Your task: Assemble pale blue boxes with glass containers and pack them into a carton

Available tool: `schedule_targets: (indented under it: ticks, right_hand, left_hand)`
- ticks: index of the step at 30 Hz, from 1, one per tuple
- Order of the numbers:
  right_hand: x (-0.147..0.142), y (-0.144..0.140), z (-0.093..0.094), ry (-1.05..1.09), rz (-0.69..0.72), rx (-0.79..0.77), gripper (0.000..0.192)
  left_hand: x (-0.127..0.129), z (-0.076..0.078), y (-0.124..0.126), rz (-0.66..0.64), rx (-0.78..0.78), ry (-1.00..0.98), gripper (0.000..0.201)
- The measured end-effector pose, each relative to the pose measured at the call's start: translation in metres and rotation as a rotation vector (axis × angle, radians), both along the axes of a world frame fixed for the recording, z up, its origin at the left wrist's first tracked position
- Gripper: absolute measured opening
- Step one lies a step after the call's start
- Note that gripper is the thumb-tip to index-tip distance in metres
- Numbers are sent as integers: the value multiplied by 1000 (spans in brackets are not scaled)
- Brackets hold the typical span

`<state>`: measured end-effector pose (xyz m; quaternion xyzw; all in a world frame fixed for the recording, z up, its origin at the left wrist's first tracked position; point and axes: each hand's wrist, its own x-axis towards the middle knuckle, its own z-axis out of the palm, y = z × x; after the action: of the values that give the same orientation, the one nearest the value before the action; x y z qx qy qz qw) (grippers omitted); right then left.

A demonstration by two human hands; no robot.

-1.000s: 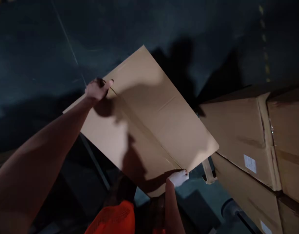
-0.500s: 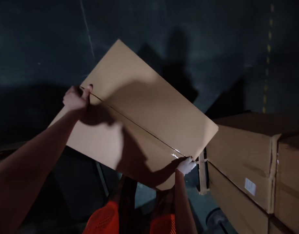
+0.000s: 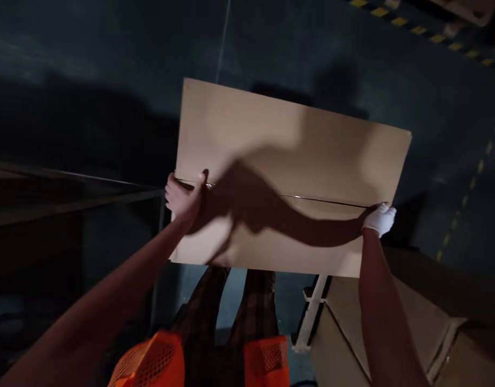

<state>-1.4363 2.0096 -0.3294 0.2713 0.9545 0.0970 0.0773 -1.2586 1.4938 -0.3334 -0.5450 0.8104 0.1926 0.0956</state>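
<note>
A large brown cardboard box [image 3: 247, 126] is held up in front of my legs, with a seam running across its top face. My bare left hand [image 3: 185, 194] grips its left end, thumb on top near the seam and fingers over the edge. At the right end, my right hand [image 3: 379, 219] in a white glove is closed on the edge by the seam; its fingertips are partly hidden. Shadows of my arms fall across the cardboard.
Stacked cardboard boxes [image 3: 412, 306] stand at the lower right, beside a pale wooden pallet part [image 3: 311, 317]. Yellow-and-black tape [image 3: 418, 30] marks the dark floor [image 3: 279, 43]. A dark frame with a pale edge [image 3: 110, 180] lies at the left.
The box has turned clockwise, from a steep slant to nearly level, and sits further right in view. Both hands have kept their hold. The stacked boxes now appear lower.
</note>
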Motion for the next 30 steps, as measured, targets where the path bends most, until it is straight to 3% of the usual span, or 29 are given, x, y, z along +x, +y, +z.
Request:
schedule_targets:
  ticks: [3, 7, 9, 12, 14, 16, 21, 26, 28, 30]
  right_hand:
    - [-2, -5, 15, 45, -23, 6, 44]
    - [-23, -40, 38, 61, 225, 4, 57]
    - [-63, -76, 43, 18, 451, -46, 62]
    - [-142, -149, 37, -101, 791, -139, 63]
    - [-181, -193, 25, -181, 887, -156, 52]
    - [-197, -218, 14, -213, 890, -150, 47]
    - [-177, -213, 6, -108, 856, -149, 44]
    - [-166, -232, 16, 21, 772, -210, 44]
    - [-138, -251, 23, 54, 745, -259, 48]
    - [-85, -268, 26, 61, 748, -313, 54]
  left_hand:
    - [19, -1, 24, 40, 11, 31, 113]
    - [21, -2, 31, 85, 26, 92, 110]
    - [18, -2, 30, 103, 39, 110, 108]
    - [15, -3, 30, 95, 49, 113, 106]
    - [15, -4, 32, 88, 47, 97, 109]
    - [17, -6, 38, 100, 22, 76, 114]
    - [17, -13, 57, 92, -38, 45, 112]
    - [-9, -16, 51, 82, 93, 11, 101]
    - [-21, -13, 44, 116, 118, 16, 98]
    - [-31, -9, 38, 148, 150, 39, 96]
